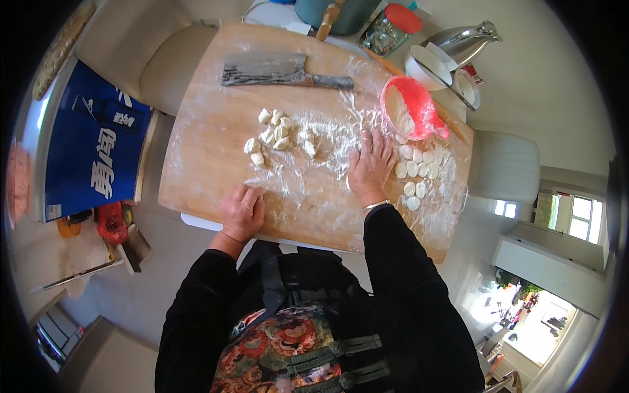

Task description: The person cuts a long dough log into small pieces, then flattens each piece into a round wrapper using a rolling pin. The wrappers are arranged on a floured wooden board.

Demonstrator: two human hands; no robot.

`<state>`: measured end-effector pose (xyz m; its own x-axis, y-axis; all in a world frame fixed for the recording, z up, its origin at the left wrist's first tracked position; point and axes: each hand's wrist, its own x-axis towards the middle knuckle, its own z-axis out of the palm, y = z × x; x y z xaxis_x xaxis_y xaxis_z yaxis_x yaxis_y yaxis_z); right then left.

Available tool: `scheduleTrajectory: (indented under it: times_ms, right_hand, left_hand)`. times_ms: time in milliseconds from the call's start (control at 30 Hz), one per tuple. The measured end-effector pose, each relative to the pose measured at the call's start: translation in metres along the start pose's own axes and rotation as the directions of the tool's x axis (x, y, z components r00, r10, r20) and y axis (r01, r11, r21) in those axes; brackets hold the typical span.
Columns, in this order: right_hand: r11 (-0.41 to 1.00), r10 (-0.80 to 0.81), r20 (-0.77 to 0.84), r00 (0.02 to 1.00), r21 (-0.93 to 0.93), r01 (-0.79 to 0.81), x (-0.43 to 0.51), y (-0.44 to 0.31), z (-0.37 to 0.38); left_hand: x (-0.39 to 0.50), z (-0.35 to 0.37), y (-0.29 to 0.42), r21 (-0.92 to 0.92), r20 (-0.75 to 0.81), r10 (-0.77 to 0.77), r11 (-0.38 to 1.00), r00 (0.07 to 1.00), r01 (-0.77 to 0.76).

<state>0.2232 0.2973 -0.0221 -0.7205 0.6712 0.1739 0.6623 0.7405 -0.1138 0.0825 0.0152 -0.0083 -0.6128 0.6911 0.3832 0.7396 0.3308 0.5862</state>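
My left hand (pixel 243 211) rests with curled fingers near the front edge of a floured wooden board (pixel 206 147); whether anything is inside it is hidden. Palm down, my right hand (pixel 369 167) lies on the board with its fingers stretched out. A small pale edge, possibly dough, shows beside its palm. Several lumps of cut dough (pixel 280 132) sit beyond my left hand, in loose flour (pixel 329 132). Right of my right hand lie several flattened dough rounds (pixel 416 169). Just beyond it, a red plastic scoop (pixel 417 105) holds flour.
A cleaver (pixel 275 70) lies flat at the board's far side. Behind stand a lidded glass jar (pixel 390 29), a white bowl (pixel 426 66), a metal jug (pixel 457 42) and a large pot (pixel 339 14). Chairs (pixel 506 167) (pixel 172 64) flank the table; a blue box (pixel 98 142) is at left.
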Motion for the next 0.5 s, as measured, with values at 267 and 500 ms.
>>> scheduleTrajectory:
  times_ms: [267,500]
  right_hand:
    - [0.850,-0.011,0.134,0.991,0.523,-0.061,0.008,0.025,-0.018]
    - [0.956,-0.291,0.095,0.952,0.047,0.288,-0.043,0.018,-0.023]
  left_hand:
    - [-0.003,0.004,-0.003,-0.013,-0.047,0.013,1.000,0.999,-0.014]
    - [-0.004,-0.001,-0.003,0.011,-0.036,0.003,1.000,0.999,-0.002]
